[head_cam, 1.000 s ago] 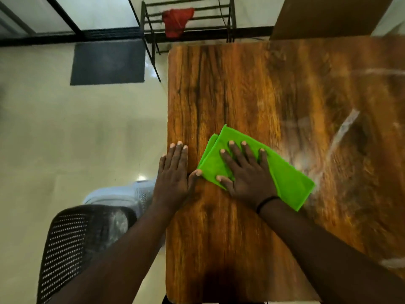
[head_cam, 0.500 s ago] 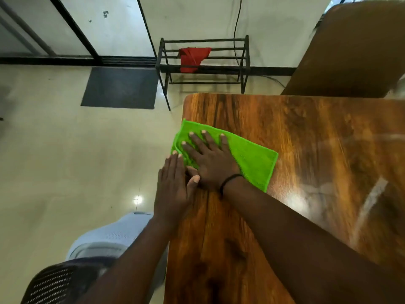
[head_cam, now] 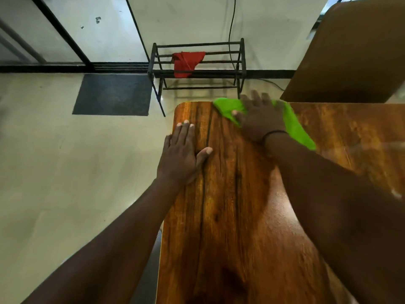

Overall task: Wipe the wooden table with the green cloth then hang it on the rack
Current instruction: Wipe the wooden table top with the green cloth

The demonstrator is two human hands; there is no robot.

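The green cloth (head_cam: 293,126) lies flat at the far edge of the wooden table (head_cam: 236,216), near its far-left corner. My right hand (head_cam: 259,119) presses down on the cloth with spread fingers, covering its middle; the fingertips are blurred and reach past the table's far edge. My left hand (head_cam: 183,154) rests flat on the table's left edge, fingers apart, holding nothing. The black metal rack (head_cam: 241,60) stands on the floor against the wall beyond the table.
A red cloth (head_cam: 186,62) hangs on the rack's bars. A dark floor mat (head_cam: 114,94) lies left of the rack. A second brown tabletop (head_cam: 355,51) stands at the far right. Pale floor spreads to the left of the table.
My right hand has pushed the green cloth away from me and to the right, up to the table's far edge. My left hand stays flat near the left edge. The view has tilted upward.
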